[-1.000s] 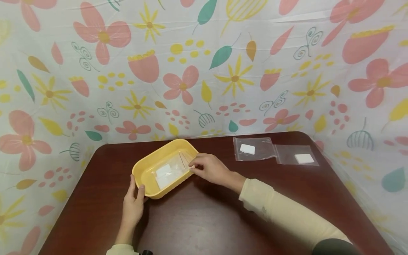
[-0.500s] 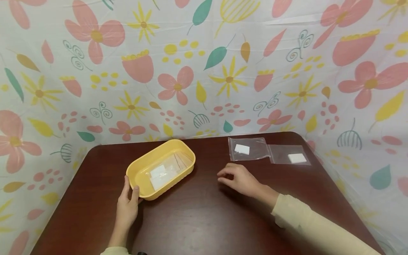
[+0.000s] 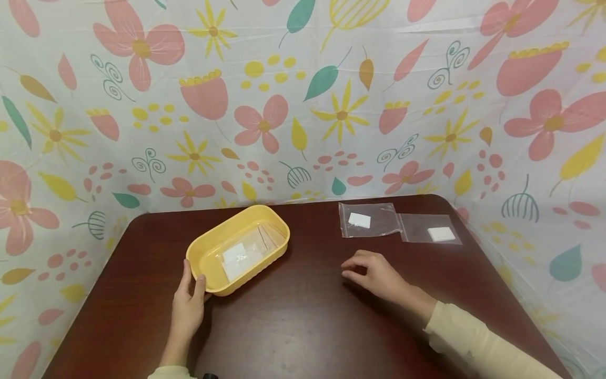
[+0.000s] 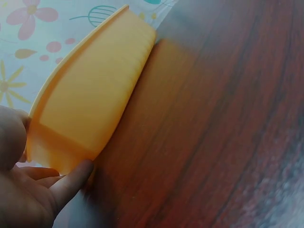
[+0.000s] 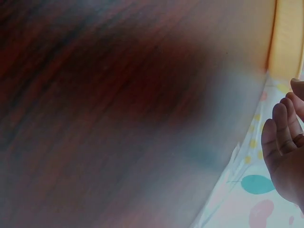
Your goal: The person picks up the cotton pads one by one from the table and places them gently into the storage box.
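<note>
My left hand [image 3: 188, 310] grips the near left end of a yellow plastic bin [image 3: 203, 247], thumb at the rim and fingers around the outer side. The left wrist view shows that hand [image 4: 35, 190] at the end of the bin [image 4: 90, 80], from the side. Inside the bin lie clear plastic bags [image 3: 254, 252] with white rectangular pieces [image 3: 235, 263] and thin brownish lines at the right end. My right hand [image 3: 379, 275] holds nothing and hovers low at the table's right half, fingers loosely curled. In the right wrist view this hand [image 5: 287, 152] appears at the edge.
On the dark wooden table [image 3: 293, 337], two clear zip bags lie at the back right. The left bag [image 3: 379, 216] and the right bag [image 3: 416, 229] each contain a white rectangular block, and their edges meet. A flower-print curtain [image 3: 293, 105] hangs behind the table and along its sides.
My right hand has left the bin's right rim and moved right over the table, fingers loose. My left hand stays on the bin. The head view has shifted slightly.
</note>
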Demonstrator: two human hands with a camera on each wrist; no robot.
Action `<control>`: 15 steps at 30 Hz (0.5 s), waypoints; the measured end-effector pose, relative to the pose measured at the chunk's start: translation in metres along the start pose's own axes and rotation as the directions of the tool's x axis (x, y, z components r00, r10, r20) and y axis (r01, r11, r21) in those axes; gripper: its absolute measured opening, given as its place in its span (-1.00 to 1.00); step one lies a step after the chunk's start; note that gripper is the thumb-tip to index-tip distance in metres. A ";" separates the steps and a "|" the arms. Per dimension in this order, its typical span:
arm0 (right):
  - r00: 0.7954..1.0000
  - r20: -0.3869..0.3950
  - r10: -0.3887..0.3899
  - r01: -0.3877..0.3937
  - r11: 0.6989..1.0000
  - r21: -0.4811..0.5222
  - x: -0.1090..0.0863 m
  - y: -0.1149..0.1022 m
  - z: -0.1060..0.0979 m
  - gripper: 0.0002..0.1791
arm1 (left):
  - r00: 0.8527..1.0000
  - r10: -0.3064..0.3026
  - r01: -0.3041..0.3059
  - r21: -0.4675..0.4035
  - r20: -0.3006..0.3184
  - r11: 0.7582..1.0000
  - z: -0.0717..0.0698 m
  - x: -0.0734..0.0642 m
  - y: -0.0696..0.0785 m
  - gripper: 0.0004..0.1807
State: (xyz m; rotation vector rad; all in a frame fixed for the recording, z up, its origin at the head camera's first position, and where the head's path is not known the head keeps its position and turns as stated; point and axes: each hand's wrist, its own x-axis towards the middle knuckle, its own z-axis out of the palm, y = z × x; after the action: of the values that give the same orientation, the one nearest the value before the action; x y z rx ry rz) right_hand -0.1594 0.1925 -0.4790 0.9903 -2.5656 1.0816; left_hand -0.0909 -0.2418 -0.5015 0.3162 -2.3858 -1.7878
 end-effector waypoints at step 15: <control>1.000 -0.025 0.002 -0.003 1.000 -0.013 0.004 0.011 -0.004 -0.84 | 1.000 0.000 0.000 0.014 -0.011 1.000 0.001 0.001 -0.002 -0.28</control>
State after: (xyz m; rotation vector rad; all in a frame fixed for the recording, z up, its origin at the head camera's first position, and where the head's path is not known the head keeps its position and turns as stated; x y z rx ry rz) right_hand -0.1700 0.1989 -0.4811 0.9641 -2.5512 1.0699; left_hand -0.0917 -0.2415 -0.5035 0.3268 -2.3919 -1.7649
